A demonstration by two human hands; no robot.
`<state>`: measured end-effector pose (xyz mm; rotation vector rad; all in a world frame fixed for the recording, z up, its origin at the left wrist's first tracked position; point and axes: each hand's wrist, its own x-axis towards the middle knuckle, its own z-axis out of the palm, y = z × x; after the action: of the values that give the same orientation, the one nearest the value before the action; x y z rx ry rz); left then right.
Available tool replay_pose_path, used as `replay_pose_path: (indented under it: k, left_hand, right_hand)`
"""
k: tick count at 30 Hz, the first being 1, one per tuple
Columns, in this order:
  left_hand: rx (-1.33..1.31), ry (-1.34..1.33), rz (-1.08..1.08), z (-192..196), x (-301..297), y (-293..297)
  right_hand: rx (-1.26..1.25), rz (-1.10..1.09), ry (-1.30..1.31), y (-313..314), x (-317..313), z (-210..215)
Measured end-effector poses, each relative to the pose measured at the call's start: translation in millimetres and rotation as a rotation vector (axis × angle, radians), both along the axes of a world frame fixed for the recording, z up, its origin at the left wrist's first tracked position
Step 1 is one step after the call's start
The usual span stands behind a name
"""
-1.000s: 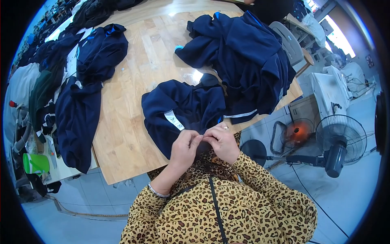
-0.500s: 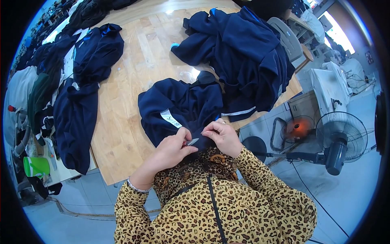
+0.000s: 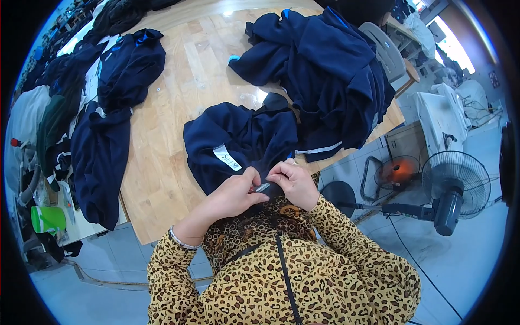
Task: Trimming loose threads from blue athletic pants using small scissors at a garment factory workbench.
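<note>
A navy garment (image 3: 238,130) lies bunched at the table's near edge and hangs toward my lap, with a white printed strip (image 3: 226,158) on it. My left hand (image 3: 232,195) is closed around small thread snips (image 3: 262,188); their pale metal blades point right, at the cloth. Right beside the tips, my right hand (image 3: 298,185) pinches the garment's edge between thumb and fingers. Both hands almost meet over the near end of the garment. Whatever lies between the right fingertips is too small to make out.
On the wooden table (image 3: 157,162), a large heap of navy garments (image 3: 336,70) fills the right side. More navy garments (image 3: 100,168) lie along the left. A green bin (image 3: 49,220) stands lower left. At right are a black fan (image 3: 452,187) and a grey chair (image 3: 382,51).
My left hand has moved slightly right, bringing the snips' blades closer to my right fingertips. My right hand stays nearly in place on the cloth.
</note>
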<state>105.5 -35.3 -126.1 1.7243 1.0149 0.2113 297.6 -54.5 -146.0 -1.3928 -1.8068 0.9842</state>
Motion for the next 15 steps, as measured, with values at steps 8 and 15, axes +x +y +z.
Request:
replay_pose_path:
  k: [8, 15]
  left_hand:
    - [0.005, -0.075, 0.067, -17, 3, -7]
    - [-0.017, -0.138, 0.125, -6, -11, -5]
  right_hand:
    - [0.002, -0.001, -0.021, 0, -1, 2]
    - [-0.161, -0.112, 0.268, 2, 12, -11]
